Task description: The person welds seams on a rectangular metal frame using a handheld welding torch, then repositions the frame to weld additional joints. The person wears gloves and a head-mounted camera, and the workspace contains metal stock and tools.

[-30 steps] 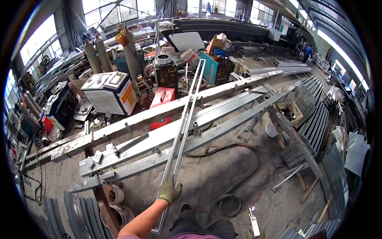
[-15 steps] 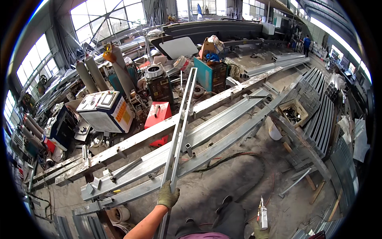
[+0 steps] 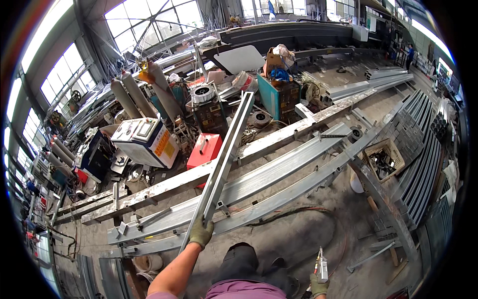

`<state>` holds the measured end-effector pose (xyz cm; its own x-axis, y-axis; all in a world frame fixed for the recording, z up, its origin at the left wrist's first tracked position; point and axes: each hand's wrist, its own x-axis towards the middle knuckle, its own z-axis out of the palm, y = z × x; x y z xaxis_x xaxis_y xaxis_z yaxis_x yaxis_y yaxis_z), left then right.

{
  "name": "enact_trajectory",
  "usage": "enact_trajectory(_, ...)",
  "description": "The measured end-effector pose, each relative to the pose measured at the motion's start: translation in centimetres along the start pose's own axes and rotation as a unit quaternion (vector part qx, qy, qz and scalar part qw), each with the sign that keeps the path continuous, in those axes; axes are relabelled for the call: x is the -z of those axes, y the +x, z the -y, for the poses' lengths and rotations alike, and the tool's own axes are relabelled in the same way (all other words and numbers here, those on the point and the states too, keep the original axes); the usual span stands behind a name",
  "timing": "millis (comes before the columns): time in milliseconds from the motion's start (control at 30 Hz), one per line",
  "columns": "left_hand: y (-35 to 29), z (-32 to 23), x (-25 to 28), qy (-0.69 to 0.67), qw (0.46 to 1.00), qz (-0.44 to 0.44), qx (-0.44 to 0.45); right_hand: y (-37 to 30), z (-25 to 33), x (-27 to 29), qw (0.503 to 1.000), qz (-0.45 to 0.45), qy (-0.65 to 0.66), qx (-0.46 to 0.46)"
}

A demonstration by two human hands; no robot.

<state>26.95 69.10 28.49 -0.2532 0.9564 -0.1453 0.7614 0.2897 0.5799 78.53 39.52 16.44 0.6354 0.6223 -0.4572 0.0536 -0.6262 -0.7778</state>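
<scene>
My left hand (image 3: 201,232), in an olive work glove, is closed around the near part of a long, narrow steel frame (image 3: 230,146) made of two parallel bars. The frame slants up and away across the galvanized beams, its far end raised near the machines. Lower right, my gloved right hand (image 3: 319,286) grips a white-and-grey handheld welding gun (image 3: 322,267) with its metal nozzle pointing away. The gun is apart from the frame. Under the frame lie a wide galvanized channel (image 3: 279,168) and a narrower steel beam (image 3: 286,198).
A white-and-blue machine cabinet (image 3: 145,142), a red box (image 3: 205,149) and gas cylinders (image 3: 124,98) stand far left. Cables (image 3: 294,213) cross the floor. To the right are a crate of metal pieces (image 3: 382,159) and stacked steel tubes (image 3: 416,149). A person (image 3: 410,57) stands far off.
My left hand and the frame have shifted left, and the frame has turned so its bars look closer together. The welding gun stays in my right hand. The view has swung slightly left.
</scene>
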Motion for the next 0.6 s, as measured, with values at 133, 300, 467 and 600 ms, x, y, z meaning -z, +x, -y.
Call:
enact_trajectory(133,9.0,-2.9,-3.7,0.074,0.997,-0.028,0.005,2.5,0.0,1.0,0.996,-0.053,0.052,-0.044)
enact_trajectory(300,19.8,-1.9,-7.7,0.113,0.993,-0.005,0.024,-1.8,7.3,1.9,0.988,-0.108,-0.111,0.023)
enact_trajectory(467,24.8,0.6,-12.1,0.124,0.981,0.095,0.119,-2.4,10.1,-1.7,0.983,-0.133,-0.118,-0.034)
enact_trajectory(600,26.2,4.2,-13.2,0.125,0.979,0.12,0.104,-1.2,11.9,-5.7,0.985,-0.12,-0.103,-0.076)
